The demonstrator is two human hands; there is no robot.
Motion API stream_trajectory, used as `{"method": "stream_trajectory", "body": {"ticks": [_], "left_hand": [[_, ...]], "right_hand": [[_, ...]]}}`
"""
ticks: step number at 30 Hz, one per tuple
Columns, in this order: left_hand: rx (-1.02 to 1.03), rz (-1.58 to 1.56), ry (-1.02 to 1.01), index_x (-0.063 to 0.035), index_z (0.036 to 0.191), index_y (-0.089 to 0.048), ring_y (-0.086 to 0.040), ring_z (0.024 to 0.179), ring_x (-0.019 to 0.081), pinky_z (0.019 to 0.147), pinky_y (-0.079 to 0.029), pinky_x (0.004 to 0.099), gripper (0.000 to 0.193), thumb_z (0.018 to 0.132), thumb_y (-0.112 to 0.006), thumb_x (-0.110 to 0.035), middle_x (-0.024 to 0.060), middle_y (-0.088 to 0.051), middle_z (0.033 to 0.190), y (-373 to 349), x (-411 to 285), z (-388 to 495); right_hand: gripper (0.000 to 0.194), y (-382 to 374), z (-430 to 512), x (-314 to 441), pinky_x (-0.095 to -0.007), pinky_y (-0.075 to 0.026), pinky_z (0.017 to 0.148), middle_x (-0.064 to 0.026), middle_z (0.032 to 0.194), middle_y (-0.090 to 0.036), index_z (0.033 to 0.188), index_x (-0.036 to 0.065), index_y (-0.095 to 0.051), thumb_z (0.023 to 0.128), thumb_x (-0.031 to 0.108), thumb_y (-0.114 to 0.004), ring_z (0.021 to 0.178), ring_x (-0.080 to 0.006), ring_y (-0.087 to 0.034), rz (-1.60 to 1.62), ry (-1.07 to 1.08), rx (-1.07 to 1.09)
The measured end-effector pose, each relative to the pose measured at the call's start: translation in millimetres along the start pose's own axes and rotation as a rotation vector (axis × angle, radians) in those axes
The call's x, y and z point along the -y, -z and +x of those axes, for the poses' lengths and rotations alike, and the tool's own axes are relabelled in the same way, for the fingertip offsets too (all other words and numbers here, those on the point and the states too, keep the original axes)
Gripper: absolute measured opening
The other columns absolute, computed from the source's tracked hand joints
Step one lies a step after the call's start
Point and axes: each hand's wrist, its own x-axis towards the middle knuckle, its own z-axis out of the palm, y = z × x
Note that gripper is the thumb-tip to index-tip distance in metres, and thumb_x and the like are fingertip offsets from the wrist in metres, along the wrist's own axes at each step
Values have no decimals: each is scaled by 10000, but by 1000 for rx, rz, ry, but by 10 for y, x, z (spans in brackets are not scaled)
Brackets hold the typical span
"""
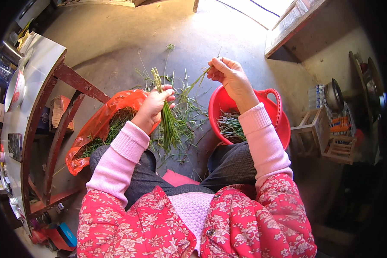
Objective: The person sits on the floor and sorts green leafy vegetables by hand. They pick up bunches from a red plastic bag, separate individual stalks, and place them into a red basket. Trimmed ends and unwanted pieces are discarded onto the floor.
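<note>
My left hand [156, 104] is closed around a bundle of long green stems [168, 129], their pale ends pointing up and away from me. Between thumb and fingertips, my right hand [225, 72] pinches a few thin green blades [198, 80], raised above the far side of a red plastic basket [213, 109]. Cut stems [232, 125] lie inside that basket. A torn orange-red plastic bag [98, 116], full of greens [117, 124], rests by my left knee. Loose stalks [187, 113] are scattered over the floor between bag and basket.
At left stands a white-topped table [40, 48] with dark red wooden legs, bearing a bowl [16, 90] and a phone [15, 147]. Small wooden stools [314, 129] and a dark pot [333, 93] are at right. A wooden door [290, 27] juts in at upper right.
</note>
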Motion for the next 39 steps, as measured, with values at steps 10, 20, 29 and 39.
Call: {"method": "stream_trajectory", "body": {"ticks": [10,20,29,39], "left_hand": [[305,271,-220,-36,937,-646,-560,725,46,579,-376,180,254,815,-670,-259,14,-651,842,-206,-178,-259],[245,57,-68,-8,1019,-619,-443,562,34,571,-412,204,347,880,-577,-322,56,-630,811,-116,-154,-195],[335,-145,-87,-19,1167,-527,-432,576,36,630,-466,234,387,933,-478,-323,86,-606,1043,194,-607,-207],[539,-240,-13,0,1223,-434,-401,575,37,560,-425,186,381,876,-549,-109,74,-591,992,151,-692,-328]], "right_hand": [[219,-259,-47,-88,-211,-463,653,-32,756,-628,900,13,-614,875,229,-601,677,-82,-577,-192,-44,27],[203,-261,-7,-155,-206,-460,645,-24,773,-613,901,-2,-621,839,191,-641,689,-77,-557,-321,-128,125],[147,404,265,-513,-224,-481,537,-62,674,-649,800,-21,-617,799,126,-611,587,-92,-610,-835,-15,-194],[373,-31,286,-921,-327,-480,764,-124,859,-666,1056,6,-606,778,242,-682,824,-239,-627,-1016,237,-8]]}}
